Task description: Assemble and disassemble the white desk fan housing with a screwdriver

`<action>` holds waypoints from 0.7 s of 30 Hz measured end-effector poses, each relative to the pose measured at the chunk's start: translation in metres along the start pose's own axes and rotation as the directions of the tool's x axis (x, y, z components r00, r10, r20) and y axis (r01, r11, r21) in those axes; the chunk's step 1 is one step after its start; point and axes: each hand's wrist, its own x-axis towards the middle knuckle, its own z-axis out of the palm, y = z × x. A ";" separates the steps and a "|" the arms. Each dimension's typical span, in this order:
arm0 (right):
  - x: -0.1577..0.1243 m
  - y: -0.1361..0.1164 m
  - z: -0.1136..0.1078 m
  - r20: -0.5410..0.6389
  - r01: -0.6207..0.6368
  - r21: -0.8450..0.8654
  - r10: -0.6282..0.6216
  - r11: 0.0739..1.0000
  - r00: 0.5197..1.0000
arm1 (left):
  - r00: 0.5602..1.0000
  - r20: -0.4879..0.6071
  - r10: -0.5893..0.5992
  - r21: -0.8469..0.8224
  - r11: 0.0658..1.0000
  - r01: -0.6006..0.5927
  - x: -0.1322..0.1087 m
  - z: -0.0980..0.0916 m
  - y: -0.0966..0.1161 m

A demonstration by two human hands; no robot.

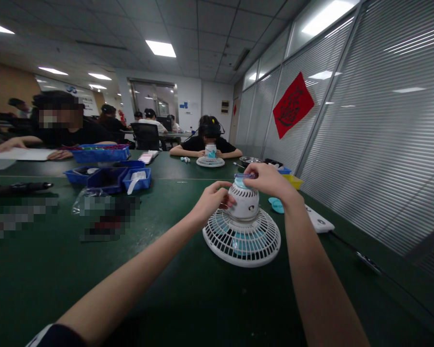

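Fan (243, 211) could tip if L hand (213, 201) (at its side, grip unclear) slips while R hand (267, 178) pinches purple pc (241, 176).

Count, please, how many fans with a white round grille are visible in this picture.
2: the near fan, under the right hand, with the left hand at its side; and the far fan, in front of the person opposite. Others may be hidden.
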 end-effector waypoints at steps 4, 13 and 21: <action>0.000 0.000 0.000 0.011 0.000 -0.003 0.000 1.000 1.000 | 1.000 0.001 0.031 0.023 0.999 -0.031 -0.001 0.001 0.001; 0.000 0.001 0.000 0.024 -0.020 0.023 0.019 1.000 1.000 | 0.999 0.010 0.041 0.019 0.999 -0.041 -0.001 0.002 -0.001; 0.005 0.006 0.009 0.040 -0.028 0.001 0.028 1.000 0.999 | 0.999 -0.002 0.037 0.055 0.998 -0.037 -0.001 0.002 0.001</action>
